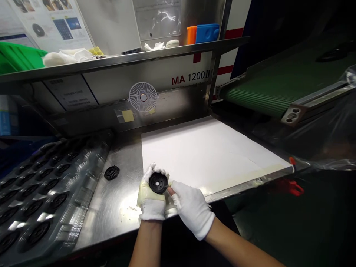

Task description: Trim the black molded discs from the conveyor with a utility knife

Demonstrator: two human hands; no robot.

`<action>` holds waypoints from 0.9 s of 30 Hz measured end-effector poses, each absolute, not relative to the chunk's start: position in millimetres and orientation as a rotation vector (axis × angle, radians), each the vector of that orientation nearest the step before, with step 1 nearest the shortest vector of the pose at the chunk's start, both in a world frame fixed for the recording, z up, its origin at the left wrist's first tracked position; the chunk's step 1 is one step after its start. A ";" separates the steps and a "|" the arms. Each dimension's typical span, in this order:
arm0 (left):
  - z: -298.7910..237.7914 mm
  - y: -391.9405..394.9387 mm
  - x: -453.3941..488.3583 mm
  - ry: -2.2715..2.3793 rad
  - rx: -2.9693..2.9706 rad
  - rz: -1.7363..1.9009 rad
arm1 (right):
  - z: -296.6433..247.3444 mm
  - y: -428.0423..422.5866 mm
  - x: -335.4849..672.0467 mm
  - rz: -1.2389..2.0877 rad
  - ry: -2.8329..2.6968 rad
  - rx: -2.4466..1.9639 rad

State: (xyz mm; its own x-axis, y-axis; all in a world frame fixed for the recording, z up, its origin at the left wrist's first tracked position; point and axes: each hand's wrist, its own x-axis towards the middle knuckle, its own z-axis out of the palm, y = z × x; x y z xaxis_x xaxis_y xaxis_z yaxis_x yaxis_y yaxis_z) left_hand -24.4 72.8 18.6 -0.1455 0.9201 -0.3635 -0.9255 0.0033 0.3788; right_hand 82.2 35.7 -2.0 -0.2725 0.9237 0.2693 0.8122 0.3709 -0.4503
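Note:
My left hand point(151, 198), in a white glove with a yellowish palm, is wrapped round a black round plastic part point(158, 182). The part's hollow face with small holes is turned up towards me. Against its right rim rest the pinched fingers of my right hand point(191, 207), gloved in white with a bare fingertip showing. Whatever those fingers may hold is too small to make out. A second black round part point(111, 172), with ridged sides, lies on the metal bench point(111, 207) left of my hands.
Left of me, a clear plastic tray point(75, 193) holds several black round parts. A white sheet point(200, 148) covers the bench's right side. Behind stand a small white fan point(143, 97) and a metal shelf point(116, 58). A green conveyor belt point(267, 89) runs at the right.

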 end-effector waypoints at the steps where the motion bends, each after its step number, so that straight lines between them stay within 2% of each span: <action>1: 18.1 73.1 -23.8 0.617 -0.024 1.613 | -2.9 34.5 80.9 0.315 -2.148 -1.492; 4: 18.8 71.0 -24.3 0.614 0.036 1.633 | -3.3 33.4 80.3 0.322 -2.156 -1.499; 9: 24.3 64.4 -29.2 0.639 0.175 1.466 | -0.5 38.3 87.7 0.311 -2.130 -1.487; 20: 17.9 73.0 -25.6 0.620 0.053 1.668 | -0.7 31.2 77.5 0.322 -2.127 -1.520; 25: 23.0 64.0 -29.7 0.639 0.179 1.464 | 0.4 36.8 84.2 0.328 -2.113 -1.506; 27: 21.5 65.0 -29.4 0.606 0.145 1.493 | -0.4 37.5 85.5 0.327 -2.095 -1.525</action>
State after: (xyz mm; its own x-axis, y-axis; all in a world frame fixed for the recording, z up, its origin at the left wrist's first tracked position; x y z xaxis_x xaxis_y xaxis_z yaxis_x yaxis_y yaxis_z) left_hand -29.4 65.0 21.5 -0.0383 0.9571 -0.2874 -0.8868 0.1000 0.4512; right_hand 85.5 37.5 -0.4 -0.2282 0.9357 0.2692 0.8091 0.3360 -0.4821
